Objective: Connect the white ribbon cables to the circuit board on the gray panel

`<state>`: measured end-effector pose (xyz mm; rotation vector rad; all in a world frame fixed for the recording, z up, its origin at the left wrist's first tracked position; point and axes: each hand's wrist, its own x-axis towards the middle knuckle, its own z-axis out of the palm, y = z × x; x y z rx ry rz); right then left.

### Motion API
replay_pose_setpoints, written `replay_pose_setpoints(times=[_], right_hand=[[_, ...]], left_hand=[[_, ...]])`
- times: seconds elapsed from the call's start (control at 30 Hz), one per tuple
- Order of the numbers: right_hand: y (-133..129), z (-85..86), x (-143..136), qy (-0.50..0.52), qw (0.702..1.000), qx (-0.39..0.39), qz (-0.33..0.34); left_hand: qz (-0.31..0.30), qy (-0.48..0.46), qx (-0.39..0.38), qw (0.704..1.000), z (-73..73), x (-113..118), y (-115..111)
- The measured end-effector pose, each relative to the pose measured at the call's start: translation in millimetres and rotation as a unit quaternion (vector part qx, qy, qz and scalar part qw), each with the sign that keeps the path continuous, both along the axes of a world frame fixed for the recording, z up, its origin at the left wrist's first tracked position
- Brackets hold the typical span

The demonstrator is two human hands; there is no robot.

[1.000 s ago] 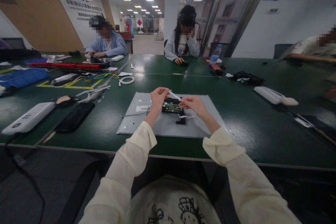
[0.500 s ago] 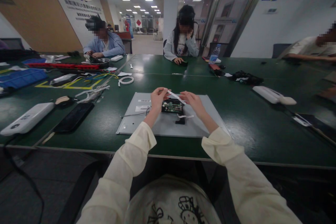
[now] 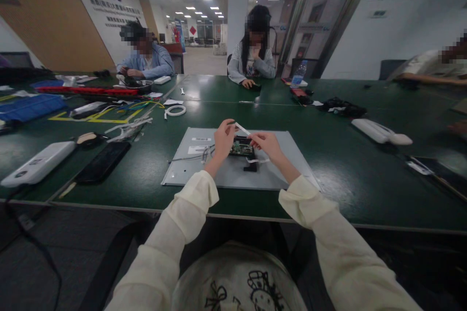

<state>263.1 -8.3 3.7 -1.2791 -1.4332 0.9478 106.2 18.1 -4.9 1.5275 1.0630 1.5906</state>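
Observation:
A thin white flat strip (image 3: 242, 129) is stretched above the circuit board, one end pinched in the fingertips of my left hand (image 3: 224, 138). My right hand (image 3: 268, 144) closes its thumb and fingers on the strip's lower right end. Below them, a green circuit board (image 3: 241, 148) in a black frame rests on a grey flat panel (image 3: 204, 175), partly hidden by both hands. A second short white strip (image 3: 260, 160) runs from near the board toward my right wrist. Thin grey cables (image 3: 188, 158) lie at the panel's left side.
Left of the panel lie a black phone (image 3: 104, 163), a white power bank (image 3: 38, 164) and a bundle of white cables (image 3: 129, 129). A white cable coil (image 3: 175, 111) sits beyond the panel. On the right is a white device (image 3: 379, 131). Other people sit around the green table (image 3: 350, 180).
My left hand has shifted slightly right over the board. My right hand has moved a little left and down, its fingers now closed on the strip's end.

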Motion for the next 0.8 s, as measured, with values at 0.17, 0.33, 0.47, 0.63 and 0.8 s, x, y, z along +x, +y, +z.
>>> replay_pose_setpoints(times=[0.17, 0.33, 0.47, 0.63, 0.8], right_hand=[[5, -6.6, 6, 0.083, 0.993, -0.079, -0.034], [15, -16.7, 9, 0.125, 0.982, -0.141, -0.021], [19, -16.7, 8, 0.121, 0.978, -0.168, -0.025], [18, -12.1, 6, 0.114, 0.972, -0.201, -0.034], [16, -9.1, 5, 0.118, 0.971, -0.206, -0.035]], left_hand=[[0.055, 0.177, 0.092, 0.978, -5.7, -1, -1], [0.014, 0.374, 0.128, 0.919, -6.2, 6, -7], [0.005, 0.467, 0.122, 0.876, -5.9, 11, -8], [0.003, 0.536, 0.086, 0.84, -13.9, 10, -3], [-0.019, 0.577, 0.066, 0.814, -17.8, 10, 1]])
